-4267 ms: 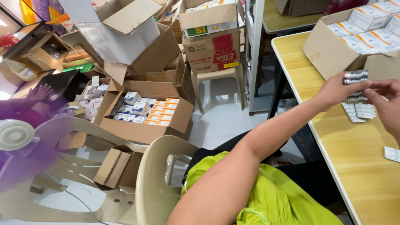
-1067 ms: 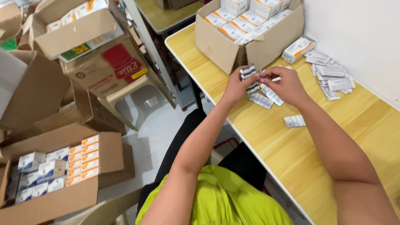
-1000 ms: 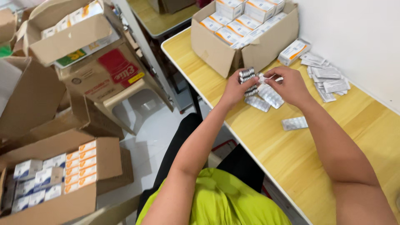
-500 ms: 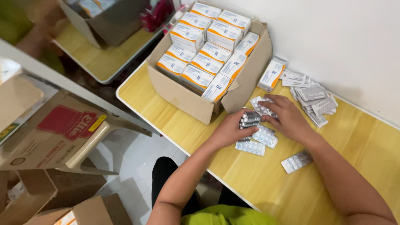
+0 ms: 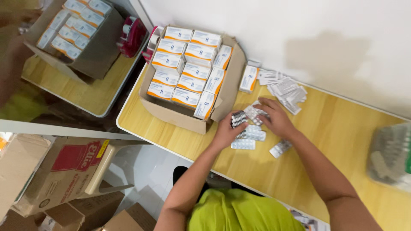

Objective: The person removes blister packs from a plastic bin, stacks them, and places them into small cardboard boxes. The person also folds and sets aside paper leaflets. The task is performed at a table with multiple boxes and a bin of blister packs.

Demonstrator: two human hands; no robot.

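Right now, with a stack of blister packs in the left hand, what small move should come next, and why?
Probably the right hand should lift the loose blister packs under its fingers onto the stack that the left hand holds upright. More packs lie flat on the table between the hands, so gathering seems unfinished.

Silvery foil blister strips (image 5: 250, 135), matt brown cardboard box (image 5: 180, 114), smooth pale wood-look tabletop (image 5: 342, 141)
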